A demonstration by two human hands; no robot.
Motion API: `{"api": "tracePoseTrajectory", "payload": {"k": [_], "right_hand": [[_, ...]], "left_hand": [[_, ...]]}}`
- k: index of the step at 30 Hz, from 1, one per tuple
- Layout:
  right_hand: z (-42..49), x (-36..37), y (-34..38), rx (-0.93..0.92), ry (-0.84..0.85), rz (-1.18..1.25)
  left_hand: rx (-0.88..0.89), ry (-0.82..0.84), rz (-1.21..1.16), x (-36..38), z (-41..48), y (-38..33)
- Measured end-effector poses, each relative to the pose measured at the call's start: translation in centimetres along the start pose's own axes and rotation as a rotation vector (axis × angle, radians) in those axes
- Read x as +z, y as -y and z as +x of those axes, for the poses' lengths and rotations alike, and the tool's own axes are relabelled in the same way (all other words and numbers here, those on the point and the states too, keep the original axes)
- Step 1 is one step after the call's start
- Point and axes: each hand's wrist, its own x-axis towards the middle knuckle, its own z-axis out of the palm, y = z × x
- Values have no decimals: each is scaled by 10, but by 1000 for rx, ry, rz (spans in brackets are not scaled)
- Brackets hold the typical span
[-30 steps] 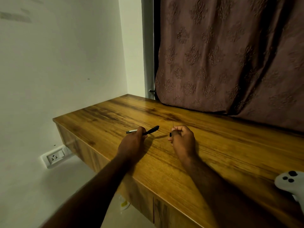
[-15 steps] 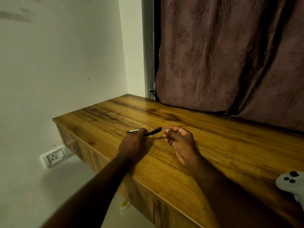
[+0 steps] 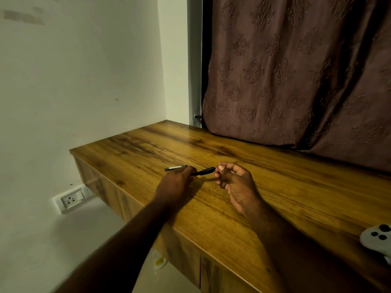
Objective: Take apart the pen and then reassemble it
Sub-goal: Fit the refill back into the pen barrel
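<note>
Left hand grips the pen barrel; right hand, fingers curled, pinches its right tip; apparently reassembly; next needs axial alignment.

Both forearms reach forward side by side. The left hand is knuckles-up, its fingers curled closed in a grip. The right hand sits just beside it, palm turned left, thumb and fingertips pinched together.

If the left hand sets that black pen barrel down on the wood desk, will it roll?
Probably: the slim black pen barrel looks round and the glossy wooden desk top looks smooth and level. It seems light and rigid, staying straight though the left hand grips one end.
</note>
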Motion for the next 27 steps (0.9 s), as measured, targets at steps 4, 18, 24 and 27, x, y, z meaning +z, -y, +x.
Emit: {"api": "tracePoseTrajectory", "payload": {"k": [4, 18, 24, 27], "right_hand": [[1, -1, -1, -9, 11, -17], [2, -2, -3, -33, 26, -77], [2, -1, -5, -31, 26, -112], [3, -2, -5, -12, 14, -82]], "left_hand": [[0, 5, -7, -1, 0, -1], [-43, 11, -29, -4, 0, -4], [-43, 0, -32, -2, -1, -3], [-40, 2, -36, -2, -1, -2]]}}
